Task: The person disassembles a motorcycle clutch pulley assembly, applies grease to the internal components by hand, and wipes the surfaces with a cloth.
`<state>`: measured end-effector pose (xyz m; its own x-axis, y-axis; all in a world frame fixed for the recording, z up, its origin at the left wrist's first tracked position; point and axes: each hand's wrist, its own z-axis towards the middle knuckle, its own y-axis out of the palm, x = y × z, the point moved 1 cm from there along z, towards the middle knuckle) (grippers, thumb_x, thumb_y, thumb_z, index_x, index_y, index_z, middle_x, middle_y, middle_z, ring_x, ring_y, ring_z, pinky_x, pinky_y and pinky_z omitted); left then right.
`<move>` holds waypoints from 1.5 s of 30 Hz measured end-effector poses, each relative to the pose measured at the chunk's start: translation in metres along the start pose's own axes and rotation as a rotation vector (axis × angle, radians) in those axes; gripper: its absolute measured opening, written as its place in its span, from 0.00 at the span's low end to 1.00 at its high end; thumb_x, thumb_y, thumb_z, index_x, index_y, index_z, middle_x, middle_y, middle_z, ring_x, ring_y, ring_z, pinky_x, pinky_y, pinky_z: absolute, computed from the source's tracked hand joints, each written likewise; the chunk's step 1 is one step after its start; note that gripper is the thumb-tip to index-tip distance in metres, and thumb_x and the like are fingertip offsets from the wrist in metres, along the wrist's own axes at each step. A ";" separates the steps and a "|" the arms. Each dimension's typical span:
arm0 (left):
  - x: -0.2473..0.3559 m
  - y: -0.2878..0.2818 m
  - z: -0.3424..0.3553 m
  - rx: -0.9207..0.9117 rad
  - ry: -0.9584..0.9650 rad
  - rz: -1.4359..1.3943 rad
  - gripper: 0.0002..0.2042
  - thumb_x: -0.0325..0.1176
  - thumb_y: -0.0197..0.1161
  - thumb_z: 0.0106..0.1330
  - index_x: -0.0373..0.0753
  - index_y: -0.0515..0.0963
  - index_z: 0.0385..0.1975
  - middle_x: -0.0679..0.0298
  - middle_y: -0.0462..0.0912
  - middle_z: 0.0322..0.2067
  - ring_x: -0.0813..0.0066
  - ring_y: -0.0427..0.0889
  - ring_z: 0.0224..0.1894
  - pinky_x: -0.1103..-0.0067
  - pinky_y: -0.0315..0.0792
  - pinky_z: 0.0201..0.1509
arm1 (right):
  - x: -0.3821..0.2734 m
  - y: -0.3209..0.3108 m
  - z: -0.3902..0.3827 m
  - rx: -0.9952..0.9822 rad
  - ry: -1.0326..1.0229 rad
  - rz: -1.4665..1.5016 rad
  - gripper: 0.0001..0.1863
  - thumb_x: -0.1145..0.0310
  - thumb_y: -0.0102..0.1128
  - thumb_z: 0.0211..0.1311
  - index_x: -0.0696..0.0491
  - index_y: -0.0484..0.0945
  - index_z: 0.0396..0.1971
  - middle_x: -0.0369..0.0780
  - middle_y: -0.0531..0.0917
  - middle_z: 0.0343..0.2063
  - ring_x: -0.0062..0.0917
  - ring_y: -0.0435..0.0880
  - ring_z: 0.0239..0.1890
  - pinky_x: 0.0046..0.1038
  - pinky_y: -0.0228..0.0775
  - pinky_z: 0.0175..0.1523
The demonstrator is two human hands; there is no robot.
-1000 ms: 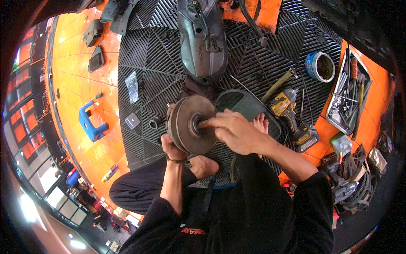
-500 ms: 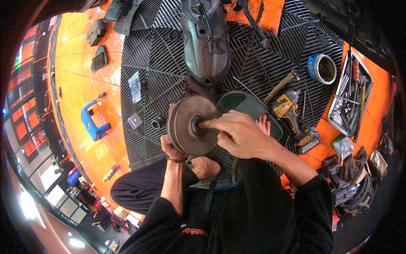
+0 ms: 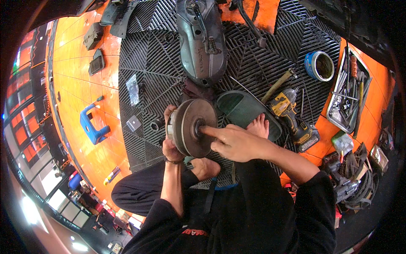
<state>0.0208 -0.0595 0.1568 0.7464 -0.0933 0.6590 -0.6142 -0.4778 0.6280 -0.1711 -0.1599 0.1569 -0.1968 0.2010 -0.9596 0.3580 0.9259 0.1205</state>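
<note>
I hold a round grey metal pulley disc [image 3: 191, 127] upright above the black ribbed floor mat [image 3: 152, 63]. My left hand [image 3: 170, 142] grips its back and rim from the left and below. My right hand [image 3: 234, 142] is at the disc's front face, with the index finger pushed into the centre hole. I sit with bare feet tucked under the disc, one foot [image 3: 258, 126] beside a dark green oval tray [image 3: 243, 109].
A grey engine cover [image 3: 201, 40] lies on the mat ahead. To the right are a yellow cordless impact driver [image 3: 294, 114], a hammer [image 3: 277, 84], a blue tin [image 3: 319, 65] and a metal tool tray [image 3: 349, 95]. A blue low stool [image 3: 93, 125] stands on the orange floor at left.
My right hand's fingers have shifted on the disc's hub, with the index finger now stretched into the centre hole. The disc stays in the same place in my left hand.
</note>
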 end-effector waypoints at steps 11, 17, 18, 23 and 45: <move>-0.009 -0.048 -0.013 0.067 0.041 0.084 0.47 0.58 0.59 0.58 0.42 0.54 0.77 0.49 0.65 0.72 0.50 0.70 0.71 0.56 0.70 0.74 | -0.016 -0.037 -0.023 -0.356 0.261 0.690 0.34 0.63 0.42 0.70 0.55 0.62 0.75 0.33 0.73 0.15 0.17 0.66 0.13 0.22 0.58 0.19; -0.022 -0.066 -0.018 0.093 -0.039 -0.008 0.48 0.68 0.52 0.62 0.41 0.55 0.77 0.49 0.65 0.72 0.50 0.69 0.72 0.55 0.67 0.74 | -0.029 -0.027 -0.037 -0.038 -0.015 0.443 0.31 0.75 0.52 0.65 0.56 0.69 0.70 0.37 0.72 0.14 0.22 0.70 0.16 0.29 0.61 0.26; -0.025 -0.065 -0.018 0.083 -0.045 -0.049 0.47 0.68 0.51 0.63 0.41 0.56 0.77 0.50 0.66 0.72 0.50 0.69 0.72 0.55 0.67 0.74 | -0.031 -0.028 -0.037 -0.035 -0.048 0.310 0.31 0.75 0.53 0.64 0.56 0.70 0.69 0.38 0.73 0.14 0.24 0.72 0.16 0.30 0.63 0.26; -0.027 -0.053 -0.015 0.054 -0.070 -0.190 0.46 0.69 0.49 0.66 0.41 0.57 0.77 0.50 0.66 0.72 0.50 0.70 0.71 0.54 0.68 0.74 | -0.040 -0.027 -0.034 0.077 -0.053 0.003 0.32 0.75 0.59 0.60 0.52 0.73 0.68 0.37 0.75 0.15 0.27 0.75 0.17 0.30 0.67 0.29; -0.027 -0.032 -0.010 -0.020 -0.406 -0.538 0.37 0.63 0.41 0.79 0.39 0.63 0.74 0.51 0.72 0.69 0.54 0.75 0.68 0.56 0.74 0.69 | 0.007 -0.016 -0.005 0.302 -0.443 -0.268 0.74 0.50 0.87 0.32 0.49 0.49 0.80 0.53 0.53 0.76 0.54 0.57 0.76 0.51 0.54 0.78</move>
<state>0.0175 -0.0328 0.1234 0.9844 -0.1695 0.0469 -0.1318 -0.5339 0.8352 -0.1829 -0.1712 0.1502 0.0597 -0.2398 -0.9690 0.6047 0.7810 -0.1561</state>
